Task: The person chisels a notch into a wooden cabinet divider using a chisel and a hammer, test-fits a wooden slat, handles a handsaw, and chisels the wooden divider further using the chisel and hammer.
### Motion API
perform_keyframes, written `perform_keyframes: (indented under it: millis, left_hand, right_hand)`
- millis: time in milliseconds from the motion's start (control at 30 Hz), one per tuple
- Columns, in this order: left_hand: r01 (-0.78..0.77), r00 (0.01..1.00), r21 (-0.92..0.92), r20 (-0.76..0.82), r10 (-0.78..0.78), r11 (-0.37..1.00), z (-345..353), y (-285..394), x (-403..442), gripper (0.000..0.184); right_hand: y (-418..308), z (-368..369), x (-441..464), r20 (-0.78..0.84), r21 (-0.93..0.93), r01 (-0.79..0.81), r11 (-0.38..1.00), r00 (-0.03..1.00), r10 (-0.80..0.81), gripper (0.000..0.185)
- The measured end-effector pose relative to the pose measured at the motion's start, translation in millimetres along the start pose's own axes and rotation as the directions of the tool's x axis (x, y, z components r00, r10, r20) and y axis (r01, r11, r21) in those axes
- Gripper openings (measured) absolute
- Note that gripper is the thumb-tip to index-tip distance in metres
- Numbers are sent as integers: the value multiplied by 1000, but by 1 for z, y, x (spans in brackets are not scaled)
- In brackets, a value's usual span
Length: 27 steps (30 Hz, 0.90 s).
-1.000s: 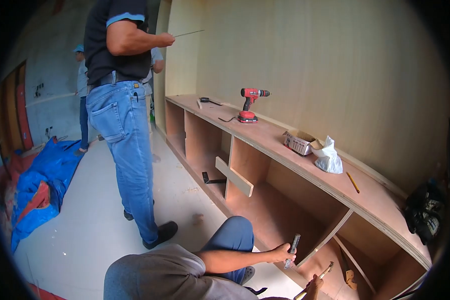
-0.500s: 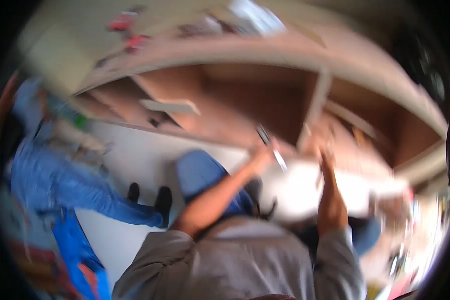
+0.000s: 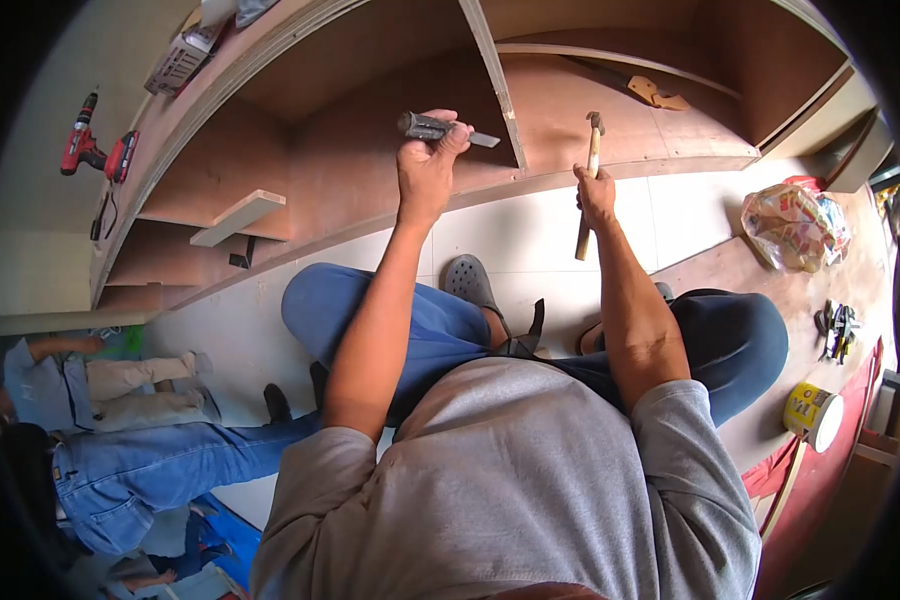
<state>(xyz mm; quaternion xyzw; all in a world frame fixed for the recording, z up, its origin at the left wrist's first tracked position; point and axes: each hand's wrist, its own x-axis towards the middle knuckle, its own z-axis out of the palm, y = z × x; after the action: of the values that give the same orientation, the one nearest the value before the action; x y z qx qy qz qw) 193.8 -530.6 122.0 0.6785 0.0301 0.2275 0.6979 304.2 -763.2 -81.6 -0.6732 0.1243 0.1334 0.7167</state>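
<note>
My left hand (image 3: pixel 428 175) is closed around the dark handle of a chisel (image 3: pixel 484 140), whose flat metal blade points right toward the upright divider (image 3: pixel 497 85) of a wooden cabinet (image 3: pixel 370 110). A small gap seems to separate the blade tip from the divider's edge. In my right hand (image 3: pixel 597 196) is a hammer (image 3: pixel 594 150), gripped at the middle of its pale wooden handle. The hammer's head is up, in front of the right compartment, and the handle's end hangs below my fist.
A handsaw (image 3: pixel 656 94) lies inside the right compartment. A red drill (image 3: pixel 82 148) rests on the cabinet at the left. To my right are a plastic bag (image 3: pixel 795 230), pliers-like tools (image 3: pixel 840 330) and a bucket (image 3: pixel 812 416). A person in jeans (image 3: pixel 170 470) is close on my left.
The view has swung to the right and sharpened. My hands, close together and blurred before, are now further apart, with the chisel raised against the cabinet opening and the hammer plainly visible.
</note>
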Motion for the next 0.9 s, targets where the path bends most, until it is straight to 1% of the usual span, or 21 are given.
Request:
perform_keyframes:
  millis: [33, 67, 133, 167, 233, 267, 333, 367, 400, 433, 467, 500, 533, 567, 600, 633, 667, 733, 800, 867, 900]
  left_hand:
    - [-22, 1000, 36, 6, 21, 999, 0, 1, 5, 36]
    - [-27, 1000, 43, 9, 26, 999, -2, 1, 9, 36]
    - [-91, 996, 54, 22, 90, 994, -7, -3, 13, 33]
    - [-91, 996, 58, 21, 90, 994, -9, -5, 14, 33]
    - [-38, 999, -57, -2, 38, 998, -9, -3, 14, 31]
    - [-33, 999, -48, 4, 34, 998, -7, -3, 16, 31]
    - [-88, 995, -14, 50, 88, 996, 1, -4, 21, 30]
    - [-80, 995, -8, 61, 80, 997, 7, -6, 24, 30]
    - [-111, 991, 3, 78, 110, 994, 14, -8, 27, 28]
    - [-143, 985, 13, 95, 141, 990, 19, -9, 31, 27]
    - [-139, 985, 16, 105, 137, 990, 23, -9, 36, 27]
    - [-182, 977, 88, 131, 169, 979, 25, -9, 41, 25]
    - [-224, 967, 160, 161, 199, 961, 27, -10, 43, 22]
    - [-220, 966, 164, 172, 192, 962, 28, -11, 45, 22]
    - [-259, 955, 159, 188, 228, 953, 29, -12, 47, 21]
    - [-298, 942, 155, 205, 264, 942, 29, -12, 49, 20]
    - [-297, 941, 160, 216, 260, 941, 28, -12, 51, 20]
    - [-377, 915, 358, 285, 284, 854, 24, -14, 54, 26]
    - [-385, 911, 351, 292, 291, 854, 26, -17, 56, 26]
    - [-386, 911, 350, 291, 293, 853, 28, -19, 54, 26]
    - [-345, 928, 299, 253, 275, 890, 31, -20, 53, 25]
  right_hand:
    - [-2, -1, 2, 8, -3, 2, 1000, 1000, -2, 33]
    - [-5, 0, 4, 12, 5, 5, 1000, 1000, -5, 33]
    - [-7, -2, 7, 4, -36, 36, 999, 999, -36, 32]
    - [-8, -2, 10, 8, -34, 27, 999, 1000, -27, 31]
    - [-8, 0, 9, 10, -18, 26, 999, 1000, -26, 31]
    - [-8, 2, 8, 9, -8, 28, 1000, 1000, -27, 31]
    - [-6, 5, 6, 3, -9, 13, 1000, 1000, -13, 30]
    - [-4, 4, 4, -2, -20, 6, 1000, 1000, -6, 29]
    - [1, 3, 6, -9, -10, -3, 1000, 1000, 3, 29]
    - [6, 2, 9, 7, -35, -31, 999, 999, 31, 30]
    - [10, 2, 12, 24, -61, -57, 997, 998, 58, 31]
    - [14, 2, 15, 18, -54, -61, 997, 998, 62, 31]
    - [19, 2, 16, 5, -103, 6, 995, 1000, -6, 29]
    - [24, 1, 18, -5, -152, 71, 986, 997, -72, 29]
    - [27, 0, 19, -11, -141, 63, 988, 998, -65, 29]
    - [30, -2, 21, -6, -157, 87, 984, 996, -89, 28]
    - [32, -3, 24, 0, -173, 113, 978, 993, -115, 28]
    - [23, -1, 20, -17, -146, 96, 985, 995, -99, 28]
    - [8, 0, 16, -31, -122, 80, 989, 996, -84, 28]
    - [-3, 0, 12, -9, -171, 148, 974, 988, -152, 30]
    - [-8, -1, 11, -10, -167, 142, 976, 989, -145, 30]
